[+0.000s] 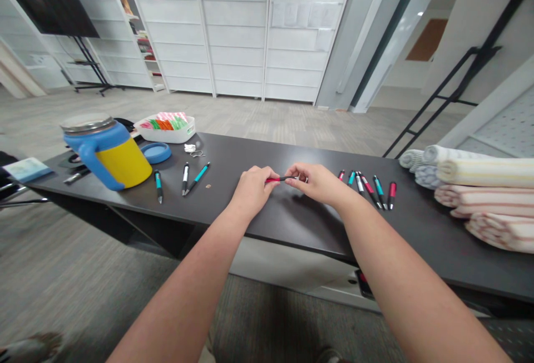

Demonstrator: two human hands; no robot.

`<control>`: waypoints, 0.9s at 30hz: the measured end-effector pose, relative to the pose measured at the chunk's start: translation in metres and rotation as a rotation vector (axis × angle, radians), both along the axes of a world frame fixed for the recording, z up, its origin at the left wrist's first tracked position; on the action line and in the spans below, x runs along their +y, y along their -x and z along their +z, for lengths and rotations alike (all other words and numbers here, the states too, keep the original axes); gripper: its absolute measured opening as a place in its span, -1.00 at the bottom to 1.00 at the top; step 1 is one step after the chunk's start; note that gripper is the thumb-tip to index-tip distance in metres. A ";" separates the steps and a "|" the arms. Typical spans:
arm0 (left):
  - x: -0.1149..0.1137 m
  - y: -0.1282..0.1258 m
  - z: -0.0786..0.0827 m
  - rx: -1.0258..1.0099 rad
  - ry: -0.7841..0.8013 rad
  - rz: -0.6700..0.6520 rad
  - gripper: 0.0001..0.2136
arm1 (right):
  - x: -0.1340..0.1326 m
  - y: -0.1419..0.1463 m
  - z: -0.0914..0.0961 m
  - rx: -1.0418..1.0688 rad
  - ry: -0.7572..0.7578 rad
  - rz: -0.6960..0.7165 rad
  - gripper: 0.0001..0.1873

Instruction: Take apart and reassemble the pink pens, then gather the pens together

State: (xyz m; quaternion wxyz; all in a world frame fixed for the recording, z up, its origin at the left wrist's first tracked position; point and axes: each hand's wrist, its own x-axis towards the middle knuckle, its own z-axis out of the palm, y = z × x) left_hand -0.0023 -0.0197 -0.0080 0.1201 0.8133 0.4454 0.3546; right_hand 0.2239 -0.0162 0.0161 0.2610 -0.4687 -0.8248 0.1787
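Observation:
Over the dark tabletop (233,154), a red pen with a black grip (275,179) is held level between both hands. My left hand (255,186) is closed round its red barrel. At the black end, the fingers of my right hand (311,180) are pinched together; a small pale tip shows by them, its detail too small to tell. Several red, teal and white pens lie side by side right of my right hand, among them a short red one (392,195). Left of my left hand rest a teal pen (197,178), a white pen (185,179) and another teal pen (158,186).
At the left stand a blue and yellow mug (120,162), a blue lid (157,152) and a white basket (169,136) of colourful packets. A crumpled white item (189,148) lies near them. Rolled striped towels (492,190) are stacked at the right end.

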 end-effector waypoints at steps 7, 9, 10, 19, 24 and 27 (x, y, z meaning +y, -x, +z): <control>0.001 0.000 0.000 0.010 0.000 -0.015 -0.96 | 0.001 -0.001 -0.001 -0.085 0.017 -0.001 -0.66; 0.001 0.000 0.000 0.003 -0.005 -0.022 -0.97 | 0.001 -0.001 -0.001 -0.068 -0.003 0.016 -0.69; 0.001 0.000 0.000 0.005 -0.009 -0.025 -0.97 | 0.001 -0.001 0.000 -0.068 -0.010 0.027 -0.70; -0.004 0.001 0.002 0.010 -0.082 -0.006 -0.95 | -0.004 0.001 0.004 0.013 0.045 -0.029 -0.53; 0.000 0.005 0.000 -0.286 0.051 0.025 -0.91 | 0.005 -0.005 0.005 0.279 0.122 -0.152 -0.43; 0.004 0.006 -0.001 -0.435 0.176 0.010 -0.88 | 0.013 -0.007 -0.003 0.280 0.052 -0.154 -0.53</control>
